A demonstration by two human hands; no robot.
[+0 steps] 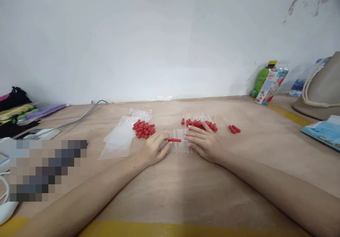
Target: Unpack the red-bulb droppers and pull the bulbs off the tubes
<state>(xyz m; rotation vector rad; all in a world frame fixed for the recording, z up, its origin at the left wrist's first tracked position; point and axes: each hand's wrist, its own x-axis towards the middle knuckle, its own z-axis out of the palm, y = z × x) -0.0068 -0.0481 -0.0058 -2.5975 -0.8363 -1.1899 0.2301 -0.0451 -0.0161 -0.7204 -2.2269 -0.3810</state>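
My left hand (153, 148) pinches a red rubber bulb (174, 140) fitted on the end of a clear tube. My right hand (202, 141) holds the other end of that tube, fingers curled over a row of clear glass tubes (176, 138) lying on the wooden table (170, 191). A heap of loose red bulbs (143, 129) lies just beyond my left hand. Behind my right hand sits a pile of droppers with red bulbs (202, 123), and two more droppers (233, 128) lie to its right.
Clear plastic bags (120, 138) lie left of the bulbs. Bottles (268, 81) stand against the white wall at back right, beside a beige bag (322, 88) and a blue packet (322, 131). Cables, cloths and white devices crowd the left edge.
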